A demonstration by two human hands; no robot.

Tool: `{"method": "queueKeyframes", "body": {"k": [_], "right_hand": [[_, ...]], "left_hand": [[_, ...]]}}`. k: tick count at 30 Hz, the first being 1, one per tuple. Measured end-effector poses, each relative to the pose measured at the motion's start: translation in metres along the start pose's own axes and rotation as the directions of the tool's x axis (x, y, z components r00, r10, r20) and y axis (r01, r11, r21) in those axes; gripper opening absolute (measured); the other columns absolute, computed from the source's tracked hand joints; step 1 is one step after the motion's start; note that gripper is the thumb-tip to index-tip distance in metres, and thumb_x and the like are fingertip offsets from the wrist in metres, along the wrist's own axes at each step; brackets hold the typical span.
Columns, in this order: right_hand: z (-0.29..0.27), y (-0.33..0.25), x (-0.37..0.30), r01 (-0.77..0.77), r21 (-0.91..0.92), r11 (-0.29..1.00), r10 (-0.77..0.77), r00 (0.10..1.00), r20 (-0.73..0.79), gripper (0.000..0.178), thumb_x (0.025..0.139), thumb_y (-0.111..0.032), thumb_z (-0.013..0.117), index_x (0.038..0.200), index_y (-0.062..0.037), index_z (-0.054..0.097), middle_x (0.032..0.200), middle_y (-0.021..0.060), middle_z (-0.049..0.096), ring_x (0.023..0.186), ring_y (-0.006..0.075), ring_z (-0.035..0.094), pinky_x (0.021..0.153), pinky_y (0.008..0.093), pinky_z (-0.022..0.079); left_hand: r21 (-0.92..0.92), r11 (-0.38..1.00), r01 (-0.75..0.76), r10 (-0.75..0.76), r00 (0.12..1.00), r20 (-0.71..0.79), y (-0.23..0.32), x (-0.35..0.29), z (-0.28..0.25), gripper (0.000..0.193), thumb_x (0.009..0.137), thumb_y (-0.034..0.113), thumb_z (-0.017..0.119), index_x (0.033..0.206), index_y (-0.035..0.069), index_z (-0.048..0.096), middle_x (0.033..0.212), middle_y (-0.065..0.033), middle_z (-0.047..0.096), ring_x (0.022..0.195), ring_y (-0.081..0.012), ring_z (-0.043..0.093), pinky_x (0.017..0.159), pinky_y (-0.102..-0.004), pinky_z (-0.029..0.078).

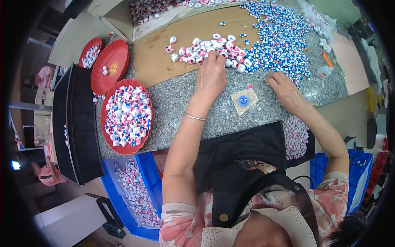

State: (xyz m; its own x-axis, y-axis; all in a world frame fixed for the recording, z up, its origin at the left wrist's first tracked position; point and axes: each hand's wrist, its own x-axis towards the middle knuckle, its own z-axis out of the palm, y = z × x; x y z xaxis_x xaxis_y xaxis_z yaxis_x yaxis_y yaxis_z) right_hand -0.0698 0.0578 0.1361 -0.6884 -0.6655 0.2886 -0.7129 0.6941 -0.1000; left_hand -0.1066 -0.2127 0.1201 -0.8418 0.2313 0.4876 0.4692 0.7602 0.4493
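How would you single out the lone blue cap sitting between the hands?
Start at the grey speckled counter, then find the small tan square pad between the left hand and right hand. The blue cap lies alone on it, apart from the piles.

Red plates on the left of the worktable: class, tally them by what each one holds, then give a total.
Heaped with pink, white and blue pieces: 1, the near red plate
Holding only a couple of pieces: 1, the middle red plate
Holding a small pile: 1, the far red plate
Total: 3 red plates
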Motion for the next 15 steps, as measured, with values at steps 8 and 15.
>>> {"method": "queueKeyframes", "body": {"k": [8, 15], "right_hand": [[0.001, 0.003, -0.006, 0.006, 0.053, 0.999, -0.005, 1.0, -0.03, 0.035, 0.074, 0.007, 0.052, 0.108, 0.0006, 0.056, 0.098, 0.0141, 0.056, 0.094, 0.031, 0.057, 0.082, 0.0397, 0.049], [-0.002, -0.003, -0.007, -0.042, 0.076, 0.996, 0.04, 0.999, 0.025, 0.029, 0.08, 0.004, 0.057, 0.109, 0.003, 0.059, 0.098, 0.0164, 0.058, 0.092, 0.0331, 0.059, 0.078, 0.0402, 0.049]], "left_hand": [[0.146, 0.981, -0.126, 0.121, 0.992, 0.046, 0.0, -0.006, -0.002, 0.019, 0.077, -0.003, 0.06, 0.095, 0.005, 0.06, 0.098, -0.0133, 0.054, 0.088, -0.0315, 0.061, 0.069, -0.044, 0.054], [0.144, 0.987, -0.069, 0.063, 0.997, 0.045, -0.006, 0.002, -0.001, 0.022, 0.075, 0.001, 0.068, 0.095, 0.005, 0.059, 0.093, -0.0119, 0.057, 0.085, -0.0322, 0.063, 0.072, -0.0413, 0.053]]}}
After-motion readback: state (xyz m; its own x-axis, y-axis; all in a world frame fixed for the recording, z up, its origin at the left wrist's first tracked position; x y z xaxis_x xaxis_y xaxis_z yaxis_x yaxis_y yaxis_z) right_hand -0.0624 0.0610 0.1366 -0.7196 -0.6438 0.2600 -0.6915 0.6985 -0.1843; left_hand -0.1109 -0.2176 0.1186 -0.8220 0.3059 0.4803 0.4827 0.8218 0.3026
